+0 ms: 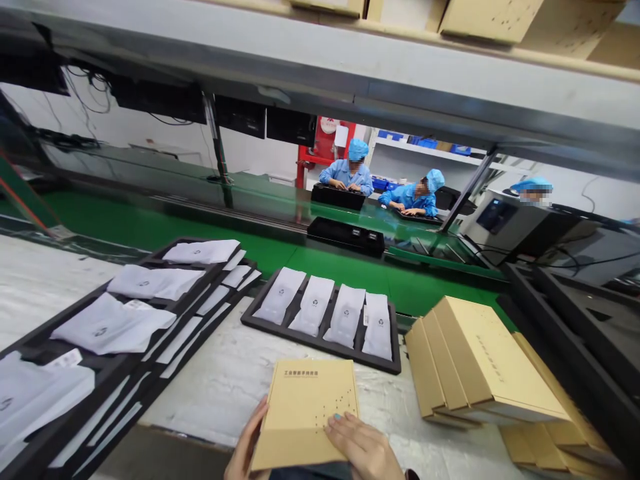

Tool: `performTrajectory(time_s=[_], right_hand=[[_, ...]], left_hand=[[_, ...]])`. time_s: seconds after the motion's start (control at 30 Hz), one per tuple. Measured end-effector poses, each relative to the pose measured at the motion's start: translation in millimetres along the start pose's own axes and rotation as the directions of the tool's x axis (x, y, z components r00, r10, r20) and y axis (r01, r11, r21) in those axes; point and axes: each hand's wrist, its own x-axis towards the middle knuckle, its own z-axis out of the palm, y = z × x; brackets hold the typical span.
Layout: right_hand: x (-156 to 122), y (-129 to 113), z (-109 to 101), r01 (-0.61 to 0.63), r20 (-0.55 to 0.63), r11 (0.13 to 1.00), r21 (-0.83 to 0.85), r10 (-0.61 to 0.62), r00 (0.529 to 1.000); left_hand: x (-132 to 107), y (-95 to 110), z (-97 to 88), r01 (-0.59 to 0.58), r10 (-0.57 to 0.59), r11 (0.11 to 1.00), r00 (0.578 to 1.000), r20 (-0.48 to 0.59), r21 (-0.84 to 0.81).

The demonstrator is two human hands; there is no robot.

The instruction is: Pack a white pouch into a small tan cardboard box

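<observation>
A flat tan cardboard box [305, 407] with printed text and small dots lies at the near edge of the worktable. My left hand [245, 443] grips its left edge from the side. My right hand [363, 447] rests flat on its lower right corner, fingers spread. Just beyond the box sits a black tray [320, 343] holding several white pouches [313, 303] side by side.
Long black trays with white pouches [115, 323] run along the left. A stack of tan boxes [480, 363] leans at the right, beside black empty trays [575, 333]. A green conveyor [165, 227] lies behind. Three people in blue caps [357, 150] work across it.
</observation>
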Motion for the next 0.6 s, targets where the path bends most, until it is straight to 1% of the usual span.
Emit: performTrajectory(time_s=[0.1,0.17,0.23,0.27,0.33,0.37,0.43,0.5,0.57,0.6], right_hand=[[21.2,-6.5,-12.9,-0.132,0.044,0.970,0.205,0.125,0.991],[31.0,-12.0,-24.0,-0.181,0.017,0.923,0.340,0.186,0.982],[38.2,-14.7,-38.8,-0.217,-0.011,0.871,0.441,0.247,0.969],[42.4,-13.3,-47.6,-0.244,-0.015,0.849,0.469,0.284,0.959],[56.2,-2.6,-65.8,-0.312,0.001,0.818,0.483,0.356,0.934],[66.6,7.3,-73.8,-0.336,0.005,0.816,0.469,0.378,0.926],[93.7,34.4,-85.3,-0.337,-0.022,0.864,0.375,0.371,0.928],[123.4,64.9,-89.6,-0.273,-0.146,0.949,0.156,0.296,0.944],[146.3,87.2,-88.7,-0.286,-0.223,0.957,0.037,0.287,0.932],[152.5,91.8,-86.8,-0.299,-0.262,0.954,-0.035,0.280,0.924]], left_hand=[[9.0,10.9,26.4,-0.073,0.072,0.997,0.989,-0.126,-0.003],[17.5,12.8,35.9,-0.061,0.052,0.998,0.976,-0.213,-0.033],[24.8,9.1,37.3,-0.028,0.002,0.996,0.956,-0.293,-0.084],[27.1,5.7,35.6,-0.017,-0.016,0.994,0.950,-0.311,-0.104],[28.4,-1.9,30.2,-0.006,-0.028,0.993,0.956,-0.292,-0.115],[27.7,-5.3,27.4,-0.005,-0.020,0.995,0.965,-0.261,-0.096],[25.2,-9.4,23.9,-0.019,0.008,0.998,0.983,-0.186,-0.057],[23.9,-8.7,23.5,-0.044,0.042,0.999,0.990,-0.132,-0.013],[24.4,-1.9,24.7,-0.070,0.073,0.997,0.993,-0.092,0.036],[24.9,3.8,24.8,-0.100,0.106,0.992,0.991,-0.085,0.071]])
